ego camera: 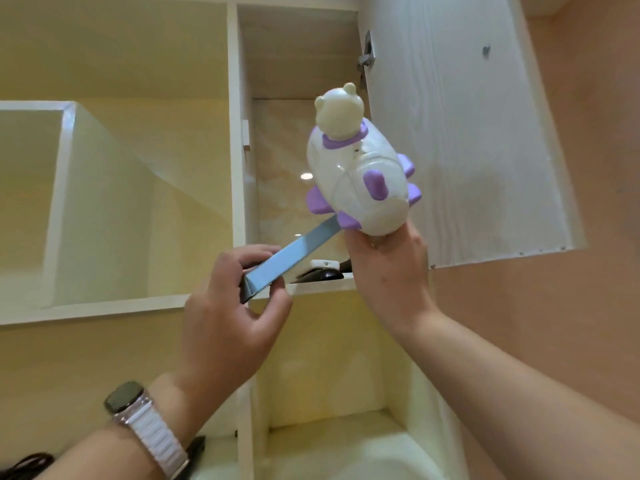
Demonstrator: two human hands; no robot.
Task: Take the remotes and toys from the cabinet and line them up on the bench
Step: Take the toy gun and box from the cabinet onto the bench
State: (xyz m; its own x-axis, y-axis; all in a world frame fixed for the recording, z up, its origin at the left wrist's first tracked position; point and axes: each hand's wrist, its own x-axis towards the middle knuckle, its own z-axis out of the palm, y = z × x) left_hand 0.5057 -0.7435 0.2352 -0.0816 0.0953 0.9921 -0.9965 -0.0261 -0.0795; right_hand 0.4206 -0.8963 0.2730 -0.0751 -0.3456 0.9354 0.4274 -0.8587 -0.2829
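Left compartment (114,202): open-fronted box of the cabinet, pale walls, seen from below.
Watch (130,403): dark face on a white link band, worn on the left wrist.
Left hands-side: the left hand (228,323) pinches the near end of the remote (294,258) — thumb under its lower edge, fingers curled over the upper edge.
Remote: flat and long, pale blue face with a dark edge, tilted up to the right; its near end is out past the shelf front, its far end is just beside a purple fin of the toy.
Middle compartment (249,168): open, glossy back wall; on its shelf (322,287) lie a small white item (323,264) and a black item (317,274), touching, near the front edge — what they are I cannot tell.
Toy (360,174): white rocket with purple fins and a cream bear head on top, held up in front of the middle compartment, clear of the shelf.
Right hand (391,271): grips the toy's lower end from beneath, fingers wrapped round it.
Lower compartment (332,375): open recess beneath the shelf, pale yellow walls.
Door (450,133): white wood-grain, swung open to the right, metal hinge (367,53) at its top inner edge.
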